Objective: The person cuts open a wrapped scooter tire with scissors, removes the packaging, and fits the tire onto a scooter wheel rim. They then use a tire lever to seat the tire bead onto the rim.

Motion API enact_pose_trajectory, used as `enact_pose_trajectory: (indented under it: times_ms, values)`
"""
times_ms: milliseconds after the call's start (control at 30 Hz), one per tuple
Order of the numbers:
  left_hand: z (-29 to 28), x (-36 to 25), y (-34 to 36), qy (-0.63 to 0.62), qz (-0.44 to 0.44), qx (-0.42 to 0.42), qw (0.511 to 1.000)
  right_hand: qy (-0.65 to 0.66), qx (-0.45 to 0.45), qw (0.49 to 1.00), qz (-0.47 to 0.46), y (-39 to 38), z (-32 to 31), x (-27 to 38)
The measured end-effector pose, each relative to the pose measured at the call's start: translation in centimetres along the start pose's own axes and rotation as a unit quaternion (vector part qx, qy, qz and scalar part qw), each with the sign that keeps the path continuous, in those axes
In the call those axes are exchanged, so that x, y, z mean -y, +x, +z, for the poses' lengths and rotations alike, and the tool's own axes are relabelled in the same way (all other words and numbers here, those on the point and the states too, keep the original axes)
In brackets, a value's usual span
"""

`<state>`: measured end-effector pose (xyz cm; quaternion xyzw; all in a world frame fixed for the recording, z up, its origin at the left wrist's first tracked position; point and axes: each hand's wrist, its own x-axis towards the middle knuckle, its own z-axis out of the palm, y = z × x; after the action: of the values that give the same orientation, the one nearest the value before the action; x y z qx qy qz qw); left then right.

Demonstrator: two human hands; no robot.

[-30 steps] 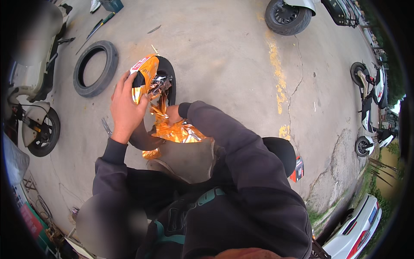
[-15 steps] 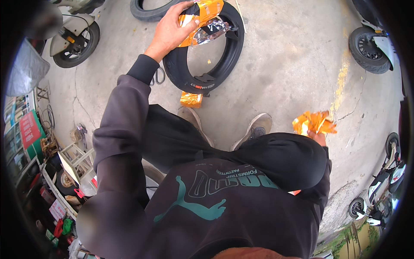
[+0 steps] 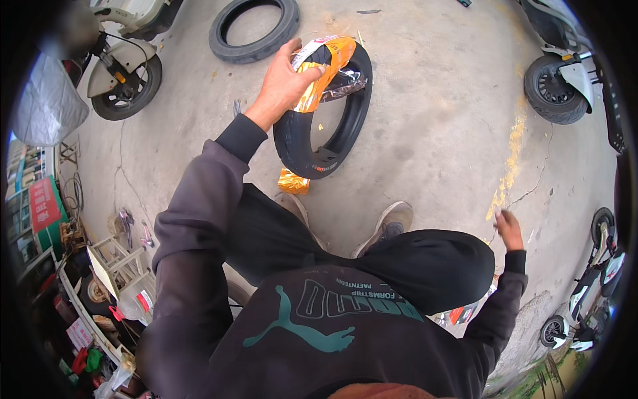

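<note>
A black scooter tyre (image 3: 353,130) stands tilted in front of my feet, part of its upper left still covered in shiny orange foil wrapping (image 3: 340,54). My left hand (image 3: 287,83) grips it there, thumb on the foil and fingers over the outer edge. Loose dark, glossy film (image 3: 347,86) hangs inside the ring. Out to the right of my knee, my right hand (image 3: 509,231) is empty, its small, partly seen fingers looking loosely apart. A piece of orange foil (image 3: 293,181) lies on the ground by my left shoe, below the tyre.
Another bare tyre (image 3: 254,30) lies flat on the concrete farther off. Scooters stand around: a front wheel (image 3: 127,86) at left, another wheel (image 3: 557,88) at right. A metal stool-like frame (image 3: 119,263) and clutter fill the lower left. A red and grey package (image 3: 460,314) lies behind my right knee.
The crumpled orange foil has left my right hand and is out of sight. My left hand and the tyre appear lower and farther right in the picture, with the tyre turned more edge-on.
</note>
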<state>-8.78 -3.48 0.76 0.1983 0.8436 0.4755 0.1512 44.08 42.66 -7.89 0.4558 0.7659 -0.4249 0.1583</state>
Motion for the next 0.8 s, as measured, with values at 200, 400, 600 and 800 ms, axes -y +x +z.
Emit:
enact_pose_trajectory:
  times_ms: [200,400,600,800]
  values:
    - [3.9,-2.4,-5.4,-0.038,-0.013,-0.021,0.999,0.323,0.293,0.885,-0.162,2.6,15.0,39.5]
    - [5.1,-4.4,-9.1,-0.334,-0.195,0.09,0.918,0.505,0.261,0.822,-0.033,2.4,21.7,43.3]
    - [6.5,-1.1,-7.1,-0.33,-0.177,0.152,0.915,0.337,0.271,0.898,-0.083,-1.2,18.7,42.5]
    - [9.1,2.0,-6.7,-0.442,-0.241,0.224,0.834,0.426,0.203,0.877,-0.097,-1.3,19.3,40.2]
